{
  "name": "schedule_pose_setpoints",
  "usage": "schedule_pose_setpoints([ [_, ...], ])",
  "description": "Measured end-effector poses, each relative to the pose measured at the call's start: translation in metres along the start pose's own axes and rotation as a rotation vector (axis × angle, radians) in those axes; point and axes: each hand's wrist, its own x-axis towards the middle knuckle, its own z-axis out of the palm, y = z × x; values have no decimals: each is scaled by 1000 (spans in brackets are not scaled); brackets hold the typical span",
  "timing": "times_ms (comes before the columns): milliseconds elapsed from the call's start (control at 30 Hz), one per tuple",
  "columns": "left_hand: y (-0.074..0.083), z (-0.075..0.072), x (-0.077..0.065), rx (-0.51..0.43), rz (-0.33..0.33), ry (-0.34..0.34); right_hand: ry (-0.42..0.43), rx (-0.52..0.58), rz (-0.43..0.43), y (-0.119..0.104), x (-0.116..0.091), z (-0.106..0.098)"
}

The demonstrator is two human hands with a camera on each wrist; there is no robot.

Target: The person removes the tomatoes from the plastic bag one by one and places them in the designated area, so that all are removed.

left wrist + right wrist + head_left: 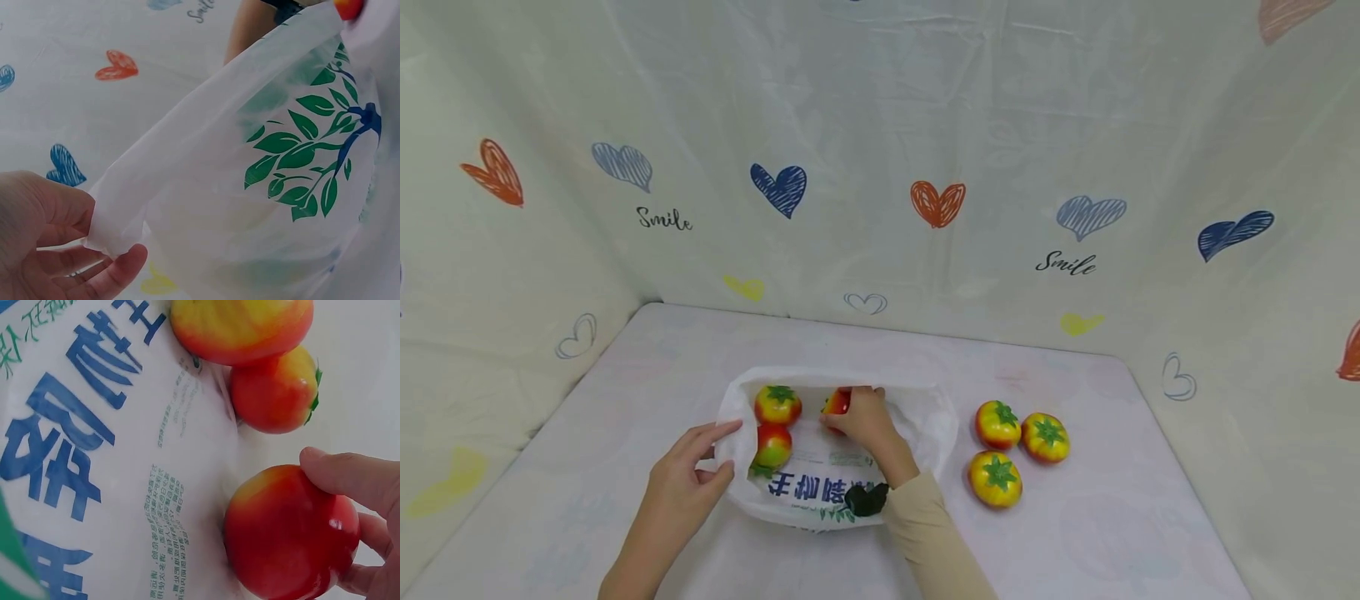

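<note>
A white plastic bag (842, 450) with blue lettering and green leaf print lies with its mouth spread. My left hand (688, 471) pinches its left rim between thumb and fingers, seen closer as the bag edge (119, 231) in the left wrist view. Inside the bag, my right hand (867, 417) grips a red-and-yellow tomato (290, 531), thumb on top and fingers behind it. Two more tomatoes, one upright (778, 406) and one tipped over (772, 446), sit at the bag's left end.
Right of the bag, three tomatoes form a group on the table: one at the back left (997, 425), one at the right (1045, 438), one in front (995, 479). A dark object (867, 500) shows beside my right wrist. A heart-printed curtain (865, 150) hangs behind the table.
</note>
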Motion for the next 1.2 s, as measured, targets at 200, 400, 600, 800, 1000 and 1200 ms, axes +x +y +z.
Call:
schedule_pose_setpoints([
  [200,1,0,0,-1,-10,-7,-15,126,21,5,-6,-2],
  [400,4,0,0,-2,-43,-29,-35,153,43,13,-12,-8],
  [600,3,0,1,-5,-82,-62,-73,124,75,18,-17,-17],
  [800,2,0,2,-1,-99,-76,-104,161,79,24,-19,-21],
  [1000,2,0,1,-8,-96,-70,-115,148,48,28,-22,-23],
  [1200,2,1,1,-8,-95,-69,-128,136,45,29,-24,-26],
])
